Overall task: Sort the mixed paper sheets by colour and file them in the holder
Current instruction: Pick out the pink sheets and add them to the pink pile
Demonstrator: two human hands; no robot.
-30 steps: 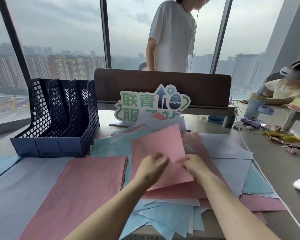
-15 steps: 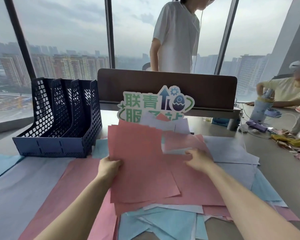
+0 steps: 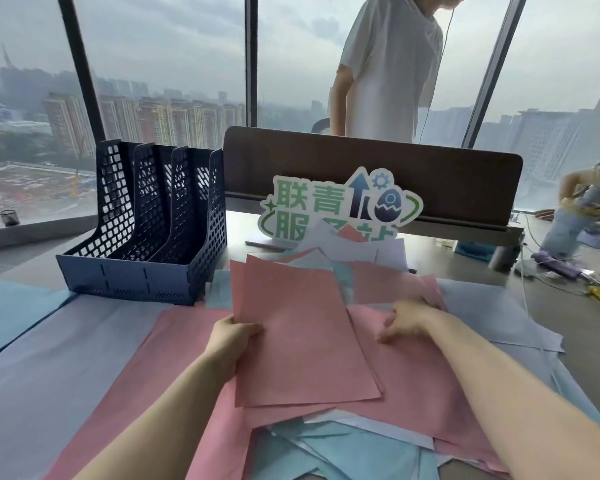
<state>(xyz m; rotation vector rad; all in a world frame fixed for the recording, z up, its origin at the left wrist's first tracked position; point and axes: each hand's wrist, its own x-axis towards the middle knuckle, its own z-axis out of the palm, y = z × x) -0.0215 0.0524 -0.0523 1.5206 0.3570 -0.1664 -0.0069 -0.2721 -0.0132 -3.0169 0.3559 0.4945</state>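
My left hand (image 3: 234,336) grips the left edge of a few pink sheets (image 3: 298,334), lifted slightly over the mixed pile of pink, blue and lilac sheets (image 3: 326,445). My right hand (image 3: 407,320) lies on a pink sheet of the pile (image 3: 413,375) with fingers bent and pressing down. The dark blue mesh file holder (image 3: 146,237) with three slots stands at the back left, its visible slots bare. A sorted pink stack (image 3: 125,393) lies under my left arm, a lilac stack (image 3: 49,358) beside it, a blue stack (image 3: 11,306) at the far left.
A green cut-out sign (image 3: 340,206) leans against a brown desk divider (image 3: 371,171) behind the pile. A person in a white shirt (image 3: 388,67) stands beyond it. Another person's hands hold a bottle (image 3: 568,223) at the right, among cables and clutter.
My left hand took pink sheets from the pile's middle and carried them left. My right hand stayed on the pile and slid slightly. The camera turned a little left.
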